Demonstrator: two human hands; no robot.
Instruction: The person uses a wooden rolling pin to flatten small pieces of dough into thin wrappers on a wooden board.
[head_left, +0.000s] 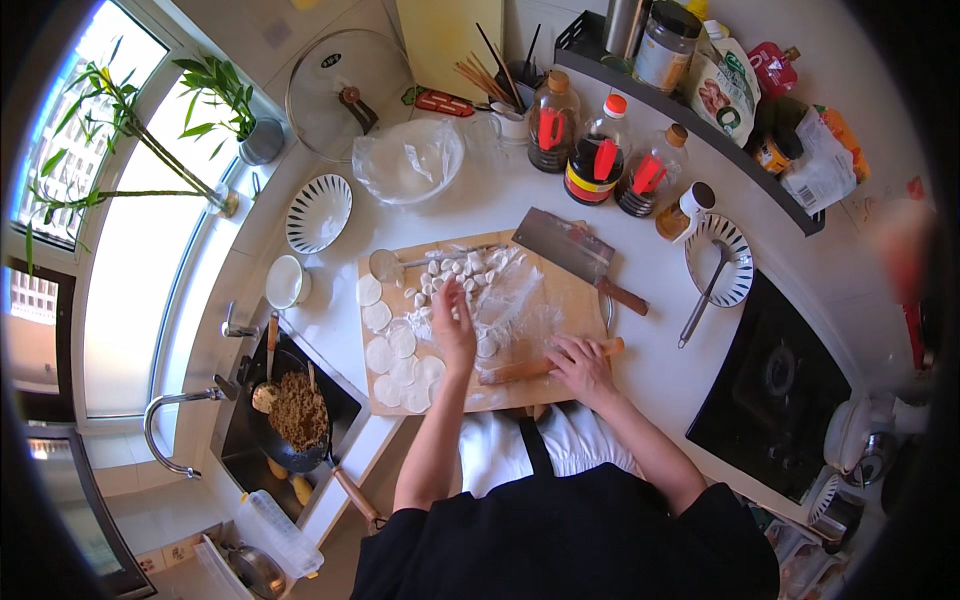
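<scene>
On a floured wooden board (555, 300) my right hand (581, 366) rests over a wooden rolling pin (517, 370). My left hand (453, 319) is raised at the near edge of a heap of small dough pieces (469, 283); whether its fingers hold a piece cannot be told. A small flattened dough disc (487, 346) lies between the hands, just beyond the pin. Several thin round wrappers (403, 370) cover the board's left side, some overlapping. Behind the dough pieces lie a round-headed strainer (385, 266) and its handle. A cleaver (566, 244) lies across the board's far right corner.
Left, a wok of crumbly brown filling (298, 412) sits over the sink beside the faucet (161, 405). Bowls (319, 214) (288, 282) stand behind it. Sauce bottles (595, 157) line the back. On the right are a patterned bowl with a ladle (720, 259) and a black cooktop (772, 382).
</scene>
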